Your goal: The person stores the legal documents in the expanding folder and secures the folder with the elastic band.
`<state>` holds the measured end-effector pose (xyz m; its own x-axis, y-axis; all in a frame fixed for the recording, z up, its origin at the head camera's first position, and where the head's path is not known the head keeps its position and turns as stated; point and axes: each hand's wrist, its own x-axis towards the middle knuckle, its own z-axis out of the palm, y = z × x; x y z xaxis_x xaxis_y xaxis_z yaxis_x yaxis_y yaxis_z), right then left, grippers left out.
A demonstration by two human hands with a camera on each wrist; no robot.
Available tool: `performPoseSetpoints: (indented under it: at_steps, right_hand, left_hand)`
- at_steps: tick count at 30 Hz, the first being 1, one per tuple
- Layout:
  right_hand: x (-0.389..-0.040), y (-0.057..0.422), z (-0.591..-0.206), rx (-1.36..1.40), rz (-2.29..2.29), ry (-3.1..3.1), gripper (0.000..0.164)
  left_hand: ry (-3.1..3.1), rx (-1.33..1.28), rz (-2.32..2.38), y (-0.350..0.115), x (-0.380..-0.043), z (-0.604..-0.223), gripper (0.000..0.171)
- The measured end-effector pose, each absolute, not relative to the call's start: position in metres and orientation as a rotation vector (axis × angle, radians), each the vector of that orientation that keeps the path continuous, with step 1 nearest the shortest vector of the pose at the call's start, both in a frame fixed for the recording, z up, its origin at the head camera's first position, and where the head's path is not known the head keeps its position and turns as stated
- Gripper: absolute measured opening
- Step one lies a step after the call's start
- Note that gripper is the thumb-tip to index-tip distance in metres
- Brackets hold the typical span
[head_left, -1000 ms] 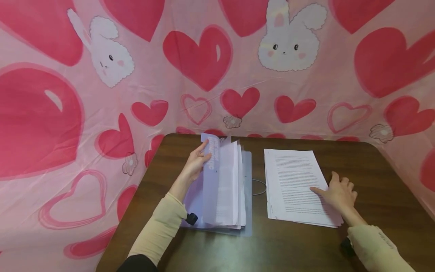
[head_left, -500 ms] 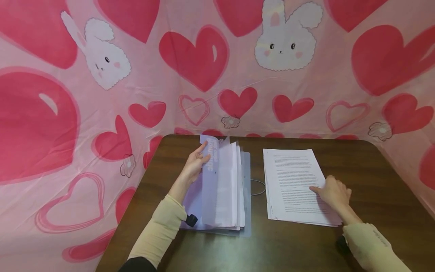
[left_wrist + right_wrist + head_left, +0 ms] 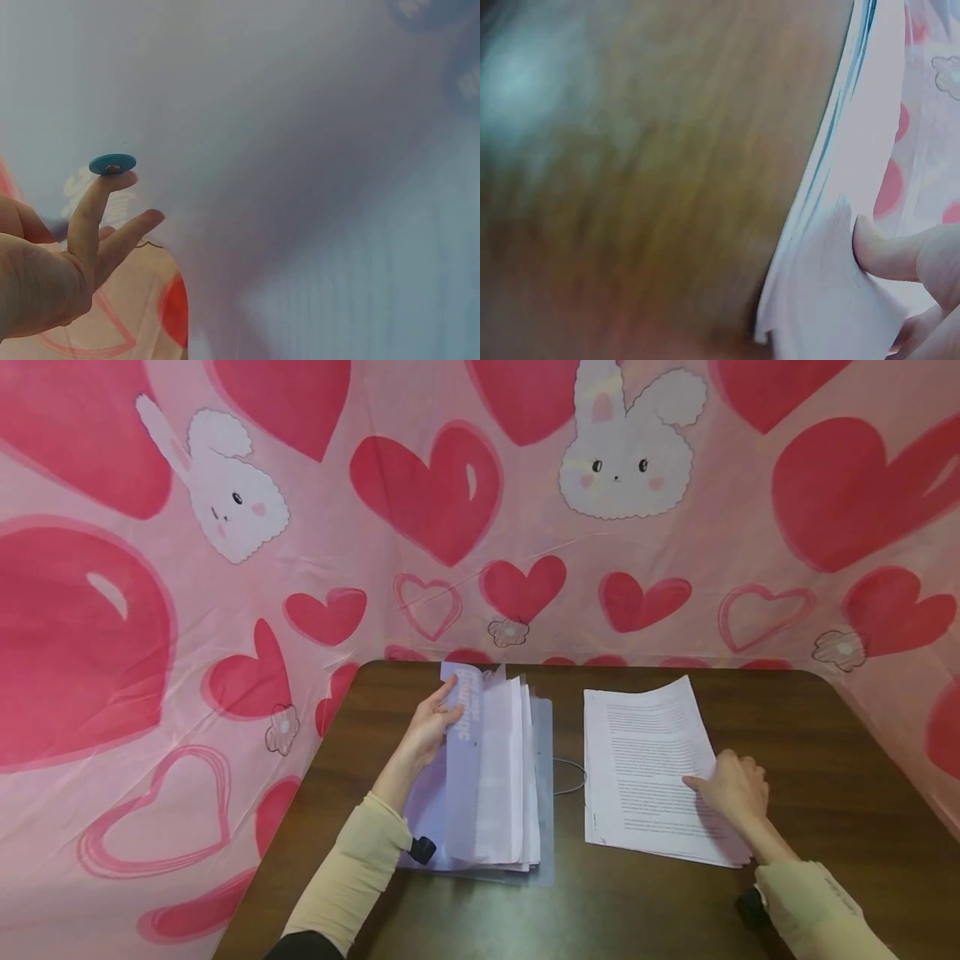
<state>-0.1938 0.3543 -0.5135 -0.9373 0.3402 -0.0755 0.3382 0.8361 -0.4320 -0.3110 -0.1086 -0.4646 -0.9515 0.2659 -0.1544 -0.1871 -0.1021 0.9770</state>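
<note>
A lavender document folder (image 3: 462,793) lies open on the left half of the table, its raised cover curving over a bundle of papers and clear sleeves (image 3: 504,777). My left hand (image 3: 427,731) grips that cover by its upper left edge. In the left wrist view, a round teal button (image 3: 112,163) on the plastic touches one fingertip. To the right lies a stack of printed sheets (image 3: 652,768), its far right corner lifted. My right hand (image 3: 737,789) pinches the stack's right edge, the thumb (image 3: 889,251) on top. Its other fingers are partly hidden by the paper.
The brown wooden table (image 3: 585,910) has rounded far corners. A thin grey cord (image 3: 573,777) loops out from the folder toward the stack. Pink cloth (image 3: 540,543) with hearts and rabbits hangs behind the table and along its left side.
My right hand has shifted slightly left and now grips the sheets, whose far right corner has risen from lying flat. My left hand and the folder stay nearly still.
</note>
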Motion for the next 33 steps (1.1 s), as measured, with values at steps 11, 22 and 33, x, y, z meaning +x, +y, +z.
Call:
performPoseSetpoints:
  at_steps: [11,22,33]
  right_hand:
    - [-0.211,0.378,-0.550,-0.536,0.902,-2.961,0.082]
    - [-0.190,0.373,-0.519,-0.101,1.160,-2.917,0.087]
    - [-0.181,0.416,-0.534,0.187,2.105,-2.727,0.066]
  left_hand:
    - [1.876,0.081,2.125,-0.107,-0.310,-0.463,0.073]
    - [1.872,0.091,2.130,-0.108,-0.311,-0.465,0.072]
    - [1.888,0.087,2.136,-0.108,-0.311,-0.465,0.071]
